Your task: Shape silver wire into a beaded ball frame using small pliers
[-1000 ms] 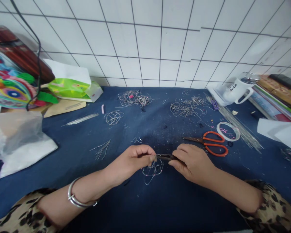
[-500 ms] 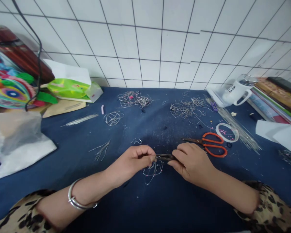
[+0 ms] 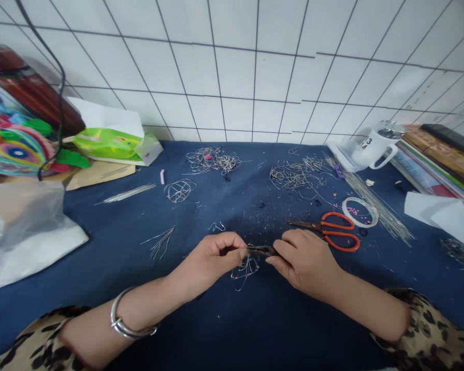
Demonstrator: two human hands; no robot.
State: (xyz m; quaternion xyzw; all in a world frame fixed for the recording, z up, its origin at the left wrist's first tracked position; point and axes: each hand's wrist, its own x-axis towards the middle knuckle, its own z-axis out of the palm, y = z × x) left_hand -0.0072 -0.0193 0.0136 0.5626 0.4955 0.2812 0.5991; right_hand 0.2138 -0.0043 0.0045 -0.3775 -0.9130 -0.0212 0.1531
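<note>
Lower centre of the frame, my left hand [image 3: 212, 257] is curled, thumb and forefinger pinching the top of a small wire frame [image 3: 244, 269] strung with pink beads. The frame hangs from that pinch onto the blue counter [image 3: 232, 330]. My right hand [image 3: 301, 260] is closed round the handles of dark pliers [image 3: 261, 251], whose nose points left and meets the wire right at my left fingertips.

To do this well, I judge the pinch should sit just beside the pliers' nose, so the thin wire bends only there and the rest of the frame keeps its shape. The right hand should squeeze firmly but turn slowly from the wrist, since a jerk could snap the wire or shake beads loose. Resting both wrists on the counter would steady it.

The pliers' tip is covered by my left fingers, so I cannot tell how much wire it bites or whether the jaws are fully closed. The handles are hidden in my right palm. The frame's wires are too fine to trace, and its left edge is behind the left hand. Scissors [image 3: 332, 232] lie just right of my right hand, apart from it. The books at the right edge are cut off.
</note>
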